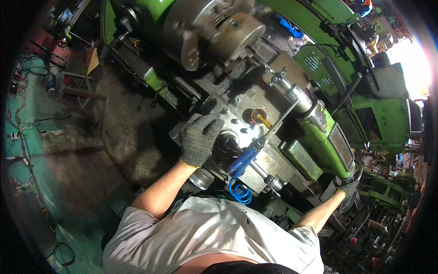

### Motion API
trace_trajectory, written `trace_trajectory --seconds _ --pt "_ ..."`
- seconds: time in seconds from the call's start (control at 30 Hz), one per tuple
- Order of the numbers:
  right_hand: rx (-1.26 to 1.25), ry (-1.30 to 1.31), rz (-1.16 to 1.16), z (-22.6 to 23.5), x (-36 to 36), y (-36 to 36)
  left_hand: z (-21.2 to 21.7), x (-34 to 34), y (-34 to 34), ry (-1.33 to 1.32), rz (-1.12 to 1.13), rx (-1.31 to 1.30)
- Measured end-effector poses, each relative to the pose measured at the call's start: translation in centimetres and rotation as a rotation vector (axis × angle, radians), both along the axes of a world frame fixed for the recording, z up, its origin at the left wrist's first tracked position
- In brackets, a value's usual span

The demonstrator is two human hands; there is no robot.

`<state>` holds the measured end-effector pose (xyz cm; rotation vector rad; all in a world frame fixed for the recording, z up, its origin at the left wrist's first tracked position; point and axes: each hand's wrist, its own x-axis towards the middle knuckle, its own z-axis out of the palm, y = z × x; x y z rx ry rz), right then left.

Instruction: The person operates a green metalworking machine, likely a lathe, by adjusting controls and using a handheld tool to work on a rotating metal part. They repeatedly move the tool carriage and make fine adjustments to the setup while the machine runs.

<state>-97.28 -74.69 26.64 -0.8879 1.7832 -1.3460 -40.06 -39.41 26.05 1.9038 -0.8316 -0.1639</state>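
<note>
My left hand (199, 137), in a dark grey knit glove with a yellow cuff, rests on the tool post area of a green lathe. Its fingers lie stretched out and a little apart, holding nothing. Close to it on the right is a blue air gun (244, 160) with a long thin nozzle, lying across the carriage. My right hand (350, 188), also gloved, reaches far right and is closed round the rim of the tailstock handwheel (360, 171). The tailstock (326, 132) is green with chipped paint. At the top, the chuck (196, 27) looks motion-blurred, with a round metal workpiece (239, 34) in it.
A small round cup (254, 112) with a yellow-handled brush (262, 119) stands on the carriage. The air gun's blue coiled hose (240, 194) hangs near my shirt. Cables (32, 173) run over the green floor at left. Another green machine (383, 189) stands at far right.
</note>
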Motion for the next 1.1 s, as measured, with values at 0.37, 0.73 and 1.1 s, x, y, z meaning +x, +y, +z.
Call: trace_trajectory --seconds 0.37,0.73,1.1 --pt "0.045 -0.16 -0.035 -0.1 2.6 0.1 -0.6 -0.1 0.1 -0.023 0.021 0.003" --pt "-0.142 -0.101 0.027 -4.1 -4.2 -3.0 -0.2 0.3 -0.1 -0.013 -0.009 -0.011" --pt "-0.019 -0.194 0.0 -1.4 -1.9 -0.8 -0.3 0.0 -0.1 -0.038 -0.028 -0.038"
